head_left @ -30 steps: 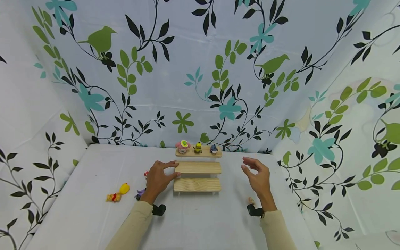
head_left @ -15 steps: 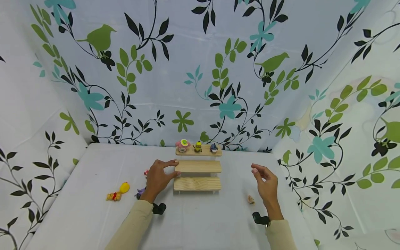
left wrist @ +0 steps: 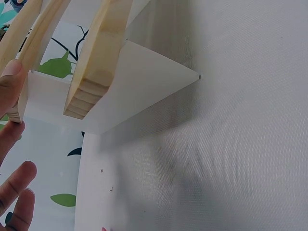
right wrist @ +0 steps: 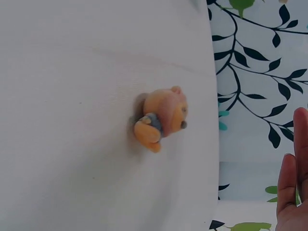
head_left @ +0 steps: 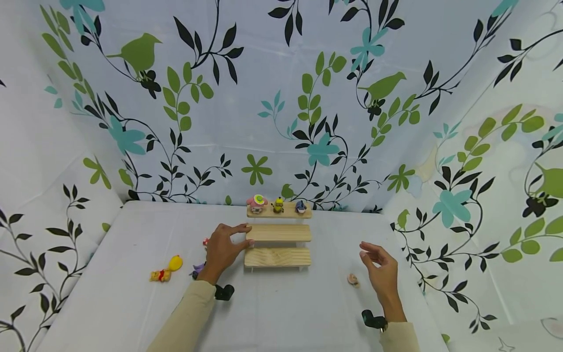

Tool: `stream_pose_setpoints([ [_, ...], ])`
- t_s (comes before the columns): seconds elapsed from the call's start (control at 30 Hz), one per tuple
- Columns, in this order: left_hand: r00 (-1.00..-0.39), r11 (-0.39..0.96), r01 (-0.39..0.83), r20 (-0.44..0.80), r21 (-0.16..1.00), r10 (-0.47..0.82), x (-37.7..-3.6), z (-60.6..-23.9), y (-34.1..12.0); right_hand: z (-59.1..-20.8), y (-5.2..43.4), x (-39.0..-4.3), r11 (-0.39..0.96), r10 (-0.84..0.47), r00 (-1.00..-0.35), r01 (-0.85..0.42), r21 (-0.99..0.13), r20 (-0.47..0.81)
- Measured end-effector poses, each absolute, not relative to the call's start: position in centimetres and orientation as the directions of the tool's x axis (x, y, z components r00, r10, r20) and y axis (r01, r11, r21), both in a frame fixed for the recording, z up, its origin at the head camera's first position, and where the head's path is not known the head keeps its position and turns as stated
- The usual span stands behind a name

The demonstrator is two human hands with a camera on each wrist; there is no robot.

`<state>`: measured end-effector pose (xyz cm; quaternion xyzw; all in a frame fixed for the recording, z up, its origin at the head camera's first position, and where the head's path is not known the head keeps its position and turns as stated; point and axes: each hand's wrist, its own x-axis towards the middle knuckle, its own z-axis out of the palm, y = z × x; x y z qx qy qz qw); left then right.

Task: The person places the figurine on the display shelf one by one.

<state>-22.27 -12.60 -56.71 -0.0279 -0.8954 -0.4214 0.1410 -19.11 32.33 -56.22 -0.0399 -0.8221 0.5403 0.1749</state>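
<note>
My left hand pinches the left end of the middle board of a three-tier wooden display shelf between thumb and fingers. In the left wrist view, the thumb and a fingertip touch that board's end, beside a white side support. My right hand hovers to the right of the shelf, fingers relaxed and holding nothing. Below and left of it lies a small bear figurine; the right wrist view shows this orange-and-pink bear with a grey-blue middle on the white surface, apart from the fingers.
Three small figurines stand on the top tier: a pink one, a yellow-green one and a dark blue one. A yellow bear figurine with a balloon lies left. Purple and red items are partly hidden by my left hand.
My right hand has moved right and toward me, away from the shelf, uncovering the small bear figurine. The left hand keeps its grip on the shelf.
</note>
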Motion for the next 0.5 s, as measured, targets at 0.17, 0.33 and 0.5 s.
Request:
stream_pose_setpoints([
  [0.17,-0.958,0.647,0.167,0.277,0.744,-0.071,-22.3,-56.7,-12.6,-57.1,32.7,-18.3,0.406,0.255,-0.946,-0.082,-0.910,0.198],
  [0.33,-0.959,0.646,0.164,0.273,0.745,-0.071,-22.2,-56.7,-12.6,-58.2,32.8,-17.8,0.405,0.271,-0.955,-0.003,-0.914,0.123],
  [0.5,-0.959,0.651,0.164,0.275,0.741,-0.071,-22.2,-56.8,-12.6,-59.6,32.8,-17.5,0.421,0.260,-0.959,0.007,-0.907,0.113],
])
